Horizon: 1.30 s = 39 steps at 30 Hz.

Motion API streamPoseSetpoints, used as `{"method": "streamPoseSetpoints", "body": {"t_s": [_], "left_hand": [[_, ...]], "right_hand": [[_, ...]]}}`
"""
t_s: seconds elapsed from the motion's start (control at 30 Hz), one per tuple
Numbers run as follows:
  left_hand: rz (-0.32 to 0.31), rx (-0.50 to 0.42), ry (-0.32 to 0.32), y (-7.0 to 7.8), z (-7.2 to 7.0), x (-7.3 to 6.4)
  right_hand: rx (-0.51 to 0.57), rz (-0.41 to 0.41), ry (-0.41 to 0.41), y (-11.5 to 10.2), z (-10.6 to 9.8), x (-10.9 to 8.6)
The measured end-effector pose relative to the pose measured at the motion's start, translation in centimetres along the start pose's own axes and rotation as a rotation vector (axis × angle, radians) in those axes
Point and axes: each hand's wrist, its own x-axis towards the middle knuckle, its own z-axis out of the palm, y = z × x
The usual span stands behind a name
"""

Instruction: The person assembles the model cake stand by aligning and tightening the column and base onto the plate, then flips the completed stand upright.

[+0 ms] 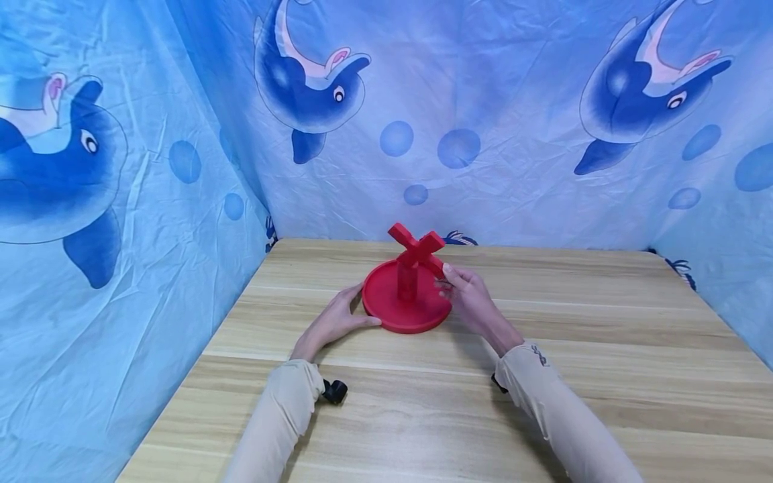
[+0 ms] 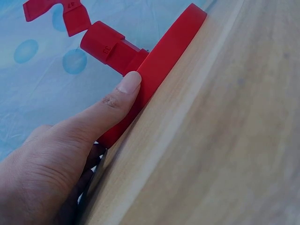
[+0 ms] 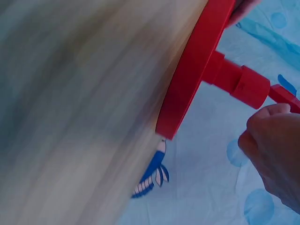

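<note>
A round red base (image 1: 386,315) with a raised rim lies on the table, and a red post (image 1: 407,285) rises from its middle. My left hand (image 1: 335,322) holds the base's near left edge, thumb (image 2: 124,89) on the rim and the other fingers mostly hidden behind it. Above the post is a red cross-shaped piece (image 1: 418,251), tilted; whether it is seated on the post I cannot tell. My right hand (image 1: 474,302) pinches the cross's lower right arm. The post (image 2: 105,44) bears the number 33, and one arm of the cross (image 2: 75,18) bears 47.
The wood-grain table (image 1: 574,335) extends on both sides of the base. Blue cloth (image 1: 513,168) printed with dolphins and bubbles hangs behind and beside it. Black wrist devices (image 1: 335,392) show at both sleeves.
</note>
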Motion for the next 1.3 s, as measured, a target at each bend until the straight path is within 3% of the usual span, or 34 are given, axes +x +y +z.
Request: {"method": "streamPoseSetpoints", "body": {"t_s": [0.07, 0.23, 0.5, 0.8, 1.3], "left_hand": [[-0.005, 0.000, -0.003, 0.0, 0.0, 0.0], [-0.017, 0.008, -0.001, 0.0, 0.0, 0.0], [-0.054, 0.029, 0.003, 0.0, 0.2, -0.1], [-0.029, 0.001, 0.000, 0.1, 0.2, -0.1], [-0.028, 0.016, 0.007, 0.0, 0.1, -0.2]], "right_hand": [[0.078, 0.043, -0.025, 0.1, 0.1, 0.0], [0.147, 0.155, -0.025, 0.2, 0.4, 0.0], [0.181, 0.276, -0.026, 0.6, 1.0, 0.7], [0.202, 0.358, -0.034, 0.2, 1.2, 1.3], [0.022, 0.273, 0.007, 0.2, 2.0, 1.6]]}}
